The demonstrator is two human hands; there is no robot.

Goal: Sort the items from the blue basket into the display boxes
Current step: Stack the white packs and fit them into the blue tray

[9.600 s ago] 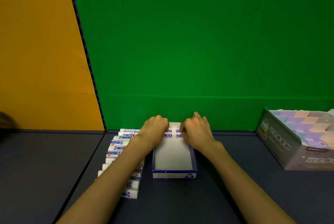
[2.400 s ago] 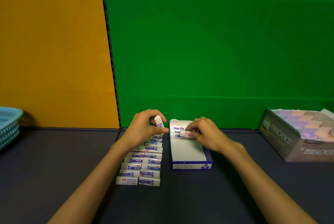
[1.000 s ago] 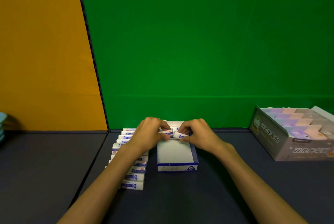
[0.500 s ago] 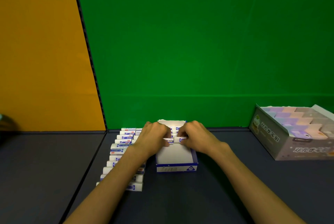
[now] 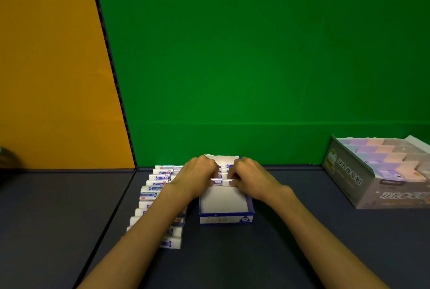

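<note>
A small blue-and-white display box [image 5: 225, 217] stands open on the dark table. Several white erasers with blue labels fill its far end. My left hand [image 5: 197, 178] and my right hand [image 5: 250, 177] meet over the box, fingers curled down on the nearest row of erasers [image 5: 220, 182] inside it. Each hand pinches one end of that row. To the left of the box, loose erasers [image 5: 154, 188] lie in two columns, partly hidden by my left forearm. The blue basket is out of view.
A larger grey display box [image 5: 349, 179] filled with pastel purple and pink items stands at the right edge. A green backdrop and an orange wall close off the far side. A dark blurred shape [image 5: 5, 158] sits at the far left.
Both hands carried erasers to the box and lowered them into a row at its far end. The view shifted slightly; the blue basket seen earlier at left is out of frame.
</note>
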